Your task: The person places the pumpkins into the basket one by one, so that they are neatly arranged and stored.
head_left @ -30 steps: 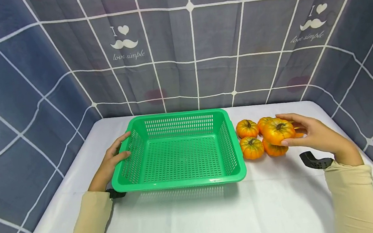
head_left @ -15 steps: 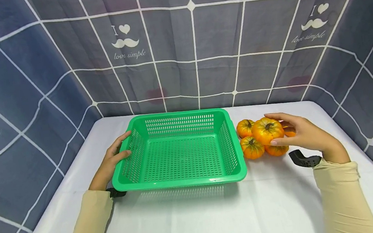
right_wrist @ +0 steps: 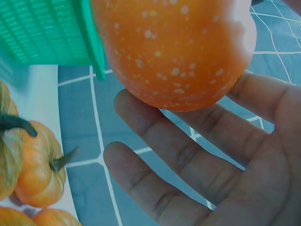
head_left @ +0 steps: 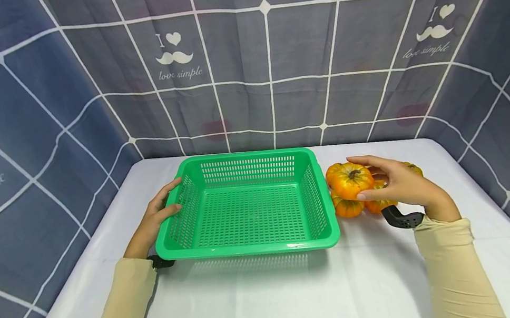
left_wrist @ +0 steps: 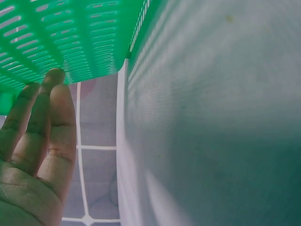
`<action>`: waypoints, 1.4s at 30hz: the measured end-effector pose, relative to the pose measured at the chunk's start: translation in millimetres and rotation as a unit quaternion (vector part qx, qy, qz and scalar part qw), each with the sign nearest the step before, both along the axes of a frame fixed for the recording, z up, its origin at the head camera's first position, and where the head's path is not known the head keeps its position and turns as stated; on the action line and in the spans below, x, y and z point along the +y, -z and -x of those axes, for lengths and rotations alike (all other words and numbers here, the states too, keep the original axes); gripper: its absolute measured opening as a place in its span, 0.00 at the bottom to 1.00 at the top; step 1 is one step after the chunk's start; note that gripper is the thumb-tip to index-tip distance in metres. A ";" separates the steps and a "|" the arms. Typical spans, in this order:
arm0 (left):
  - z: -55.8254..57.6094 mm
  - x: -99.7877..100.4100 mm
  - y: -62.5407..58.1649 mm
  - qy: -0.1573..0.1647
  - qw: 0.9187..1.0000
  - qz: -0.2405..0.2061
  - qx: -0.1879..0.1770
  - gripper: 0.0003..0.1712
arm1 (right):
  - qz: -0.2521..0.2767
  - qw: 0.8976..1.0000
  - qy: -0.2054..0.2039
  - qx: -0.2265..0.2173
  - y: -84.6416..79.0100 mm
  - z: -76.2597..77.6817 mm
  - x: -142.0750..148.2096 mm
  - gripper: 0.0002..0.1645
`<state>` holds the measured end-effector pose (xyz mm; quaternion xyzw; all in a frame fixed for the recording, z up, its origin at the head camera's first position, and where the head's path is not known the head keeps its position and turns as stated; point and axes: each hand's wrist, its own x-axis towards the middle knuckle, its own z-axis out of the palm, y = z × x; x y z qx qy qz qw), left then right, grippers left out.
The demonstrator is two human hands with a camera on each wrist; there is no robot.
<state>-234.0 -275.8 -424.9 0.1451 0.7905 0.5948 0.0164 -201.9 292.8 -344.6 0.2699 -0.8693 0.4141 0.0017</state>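
My left hand (head_left: 150, 222) grips the left rim of a green plastic basket (head_left: 249, 251), thumb and forefinger over the edge. In the left wrist view, other fingers (left_wrist: 61, 113) of that hand lie against the slotted side. My right hand (head_left: 399, 184) holds an orange pumpkin (head_left: 349, 181) between thumb and fingers, beside the basket's right wall. Its pale-speckled underside shows in the right wrist view, where the lower fingers (right_wrist: 155, 125) spread beneath it. Under and around the held pumpkin sit several more, including a front one (head_left: 348, 208), partly hidden by the hand.
A white cloth covers the table (head_left: 253, 302). Grey-blue checked curtains (head_left: 241, 49) rise behind it and along both sides. In the right wrist view, several stemmed pumpkins (right_wrist: 40, 165) lie at the lower left, below the basket.
My right hand has carried the pumpkin left over the others, toward the basket's right rim. A pumpkin behind the hand now shows at its right. My left hand stays on the basket.
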 end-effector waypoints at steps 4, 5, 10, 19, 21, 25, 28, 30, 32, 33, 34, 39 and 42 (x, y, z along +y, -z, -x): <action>-0.6 0.0 -0.4 0.001 1.000 -0.002 0.002 0.42 | 0.004 1.000 -0.010 0.008 -0.7 1.6 -6.7 0.45; -0.7 -0.1 -0.5 0.001 1.000 -0.003 0.002 0.42 | 0.008 1.000 -0.014 0.007 -0.7 2.2 -8.5 0.45; -1.0 -0.4 -0.6 0.001 1.000 -0.004 0.003 0.42 | 0.030 0.999 -0.031 -0.004 -0.4 5.8 -17.4 0.45; -1.1 1.1 -0.3 -0.001 1.000 -0.008 0.000 0.41 | 0.039 0.997 -0.057 -0.016 -3.0 14.1 -32.5 0.44; -1.8 1.5 -0.8 -0.002 1.000 -0.008 0.002 0.42 | 0.035 0.998 -0.057 -0.023 -4.6 15.4 -36.1 0.45; -2.2 1.4 -0.7 -0.003 1.000 -0.008 -0.003 0.41 | 0.021 0.998 -0.055 -0.030 -8.2 17.7 -42.6 0.46; -2.7 1.4 -1.3 -0.004 1.000 -0.007 -0.007 0.41 | 0.011 0.998 -0.054 -0.032 -10.2 19.2 -46.7 0.46; -3.0 1.6 -2.1 -0.004 1.000 -0.005 -0.007 0.41 | 0.004 0.998 -0.052 -0.034 -11.1 20.7 -49.1 0.46; -3.2 1.7 -2.6 -0.003 1.000 -0.005 -0.004 0.41 | -0.003 0.998 -0.051 -0.036 -11.6 22.5 -51.8 0.46; -3.3 1.7 -2.7 -0.004 1.000 -0.006 -0.002 0.41 | -0.005 0.998 -0.051 -0.039 -11.7 23.6 -53.5 0.46; -3.2 1.8 -2.8 -0.004 1.000 -0.006 0.001 0.42 | -0.007 0.998 -0.052 -0.042 -11.6 24.9 -55.0 0.46; -1.9 1.7 -2.2 -0.004 1.000 -0.004 0.010 0.42 | -0.017 0.997 -0.062 -0.047 -11.0 29.8 -64.4 0.46; -1.3 1.3 -1.6 -0.006 1.000 0.000 0.012 0.42 | -0.022 0.996 -0.072 -0.050 -11.1 33.1 -70.1 0.46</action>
